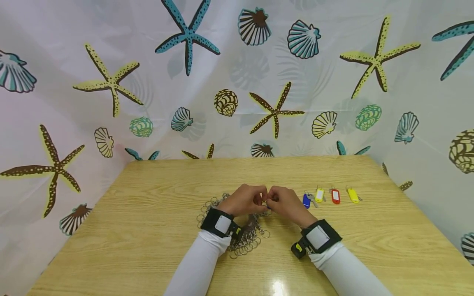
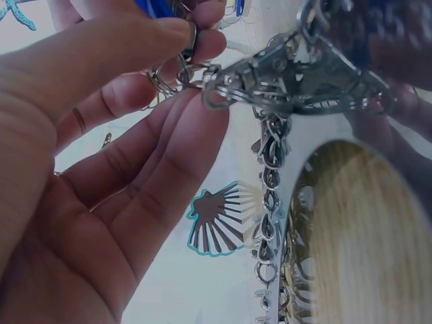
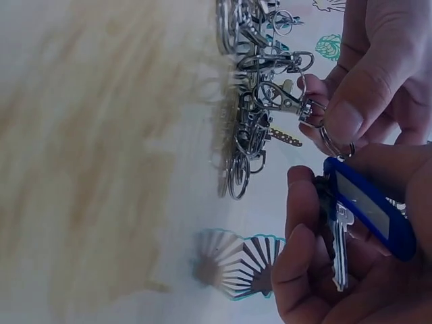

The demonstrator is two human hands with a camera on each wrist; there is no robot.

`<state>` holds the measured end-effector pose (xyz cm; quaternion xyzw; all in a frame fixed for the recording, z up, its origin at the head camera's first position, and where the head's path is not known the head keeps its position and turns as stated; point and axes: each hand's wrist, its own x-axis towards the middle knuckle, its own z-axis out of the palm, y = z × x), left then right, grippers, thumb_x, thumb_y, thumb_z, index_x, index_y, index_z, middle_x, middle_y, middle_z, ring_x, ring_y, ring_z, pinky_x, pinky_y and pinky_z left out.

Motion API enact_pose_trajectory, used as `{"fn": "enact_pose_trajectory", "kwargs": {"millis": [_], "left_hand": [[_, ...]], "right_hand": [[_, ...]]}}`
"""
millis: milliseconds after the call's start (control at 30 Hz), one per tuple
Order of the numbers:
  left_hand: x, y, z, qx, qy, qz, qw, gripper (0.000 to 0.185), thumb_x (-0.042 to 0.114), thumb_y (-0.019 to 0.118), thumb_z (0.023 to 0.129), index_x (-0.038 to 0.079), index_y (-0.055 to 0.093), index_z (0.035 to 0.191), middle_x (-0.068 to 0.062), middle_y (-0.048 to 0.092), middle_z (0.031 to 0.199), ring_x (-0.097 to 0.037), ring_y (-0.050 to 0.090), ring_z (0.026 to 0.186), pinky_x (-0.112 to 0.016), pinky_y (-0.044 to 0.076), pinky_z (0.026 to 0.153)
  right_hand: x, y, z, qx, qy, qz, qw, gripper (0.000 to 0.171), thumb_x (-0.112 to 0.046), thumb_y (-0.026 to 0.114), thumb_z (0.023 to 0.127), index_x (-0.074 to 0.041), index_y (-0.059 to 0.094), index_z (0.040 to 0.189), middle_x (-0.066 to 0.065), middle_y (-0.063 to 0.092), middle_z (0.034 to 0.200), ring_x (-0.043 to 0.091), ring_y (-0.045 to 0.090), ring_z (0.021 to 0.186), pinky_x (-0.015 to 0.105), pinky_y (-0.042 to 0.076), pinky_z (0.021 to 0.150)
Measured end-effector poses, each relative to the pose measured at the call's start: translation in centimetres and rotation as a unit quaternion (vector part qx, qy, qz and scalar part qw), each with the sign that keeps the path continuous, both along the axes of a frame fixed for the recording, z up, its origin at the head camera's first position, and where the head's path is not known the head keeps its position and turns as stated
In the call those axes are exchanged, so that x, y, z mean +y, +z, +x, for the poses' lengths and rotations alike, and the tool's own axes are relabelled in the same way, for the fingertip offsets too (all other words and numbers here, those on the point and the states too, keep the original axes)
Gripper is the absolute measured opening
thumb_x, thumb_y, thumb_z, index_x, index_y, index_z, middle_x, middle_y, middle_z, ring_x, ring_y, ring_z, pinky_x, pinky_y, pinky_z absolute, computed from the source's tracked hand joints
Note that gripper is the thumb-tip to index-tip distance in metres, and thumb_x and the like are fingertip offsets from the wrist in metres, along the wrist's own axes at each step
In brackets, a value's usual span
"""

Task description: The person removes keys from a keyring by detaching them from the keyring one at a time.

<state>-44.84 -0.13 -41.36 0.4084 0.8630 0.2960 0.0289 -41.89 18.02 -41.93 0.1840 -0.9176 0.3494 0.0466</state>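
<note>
In the right wrist view, my right hand holds a blue key tag with a silver key hanging below it. My left hand pinches a small split ring between thumb and finger, right at the tag's end. That ring links to a metal swivel clasp. Both hands meet fingertip to fingertip in the head view, mostly hiding what they hold. Below my left forearm lies a shiny metal holder with an oval opening, hung around with many clasps and rings.
To the right on the wooden table lies a row of tagged keys: a blue tag, a pale yellow tag, a red tag and a yellow tag. A patterned sheet hangs behind the table.
</note>
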Motion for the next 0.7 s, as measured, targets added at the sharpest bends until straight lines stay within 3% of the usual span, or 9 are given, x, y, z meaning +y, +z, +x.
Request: {"fn": "enact_pose_trajectory", "kwargs": {"millis": [167,500,700], "left_hand": [[-0.02,0.11,0.07,0.004,-0.003,-0.003,1.0000,0.017,0.014,0.074,0.086,0.013,0.059,0.095,0.005,0.063,0.077,-0.005,0.059,0.070,-0.021,0.048,0.063],[0.04,0.09,0.05,-0.015,-0.012,-0.004,0.9998,0.017,0.012,0.074,0.086,0.012,0.061,0.097,0.004,0.065,0.080,-0.004,0.061,0.074,-0.020,0.049,0.066],[0.15,0.15,0.11,-0.031,-0.011,-0.001,0.9995,0.021,0.012,0.077,0.083,0.015,0.061,0.096,0.005,0.066,0.079,-0.004,0.062,0.072,-0.021,0.050,0.065]], "right_hand": [[0.04,0.17,0.08,0.008,0.004,0.006,1.000,0.010,-0.008,0.063,0.091,-0.008,0.059,0.082,-0.001,0.054,0.066,0.012,0.046,0.056,0.027,0.036,0.054],[0.41,0.14,-0.21,-0.059,-0.010,-0.005,0.998,0.009,-0.010,0.063,0.090,-0.009,0.062,0.081,0.000,0.061,0.069,0.014,0.051,0.057,0.028,0.039,0.054],[0.73,0.03,-0.41,-0.071,-0.006,-0.007,0.997,0.011,-0.015,0.062,0.092,-0.011,0.064,0.083,0.000,0.064,0.078,0.014,0.053,0.064,0.028,0.041,0.056]]}}
